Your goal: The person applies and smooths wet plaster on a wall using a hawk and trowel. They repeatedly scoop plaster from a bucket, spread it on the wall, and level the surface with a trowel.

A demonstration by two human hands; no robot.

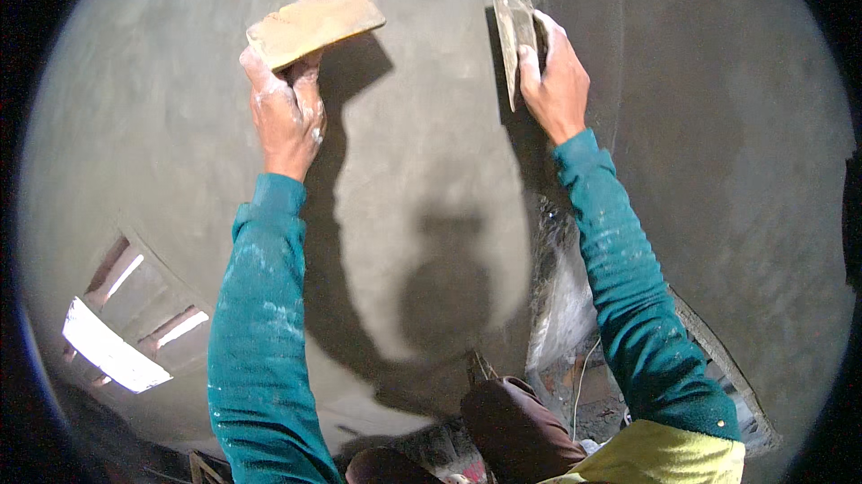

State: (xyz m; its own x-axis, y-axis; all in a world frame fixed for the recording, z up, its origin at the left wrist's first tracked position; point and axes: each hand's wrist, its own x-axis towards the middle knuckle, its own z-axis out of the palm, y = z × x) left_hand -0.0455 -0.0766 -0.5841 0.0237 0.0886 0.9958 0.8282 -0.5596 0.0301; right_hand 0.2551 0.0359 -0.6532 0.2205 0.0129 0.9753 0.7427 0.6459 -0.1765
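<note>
My left hand (287, 116), dusted with white, is closed on a plastering float (316, 24) from below. Its flat rectangular face is pale yellow-tan and tilted, and its shadow falls on the grey plastered wall (422, 125). Whether the float touches the wall I cannot tell. Over by the wall's vertical corner, my right hand (558, 84) grips a second float (512, 39), grey-tan and smeared, seen nearly edge-on. Its long side stands upright at the corner edge, with the thumb on the near side and the other fingers behind it, partly hidden.
Darker plaster (718, 107) covers the surface right of the corner. Low on the left is a slotted opening (148, 313) with bright light coming through. Below, my knees (521, 426) show beside rubble and a thin pale cord (579, 385). A grey-framed opening (727, 367) lies at lower right.
</note>
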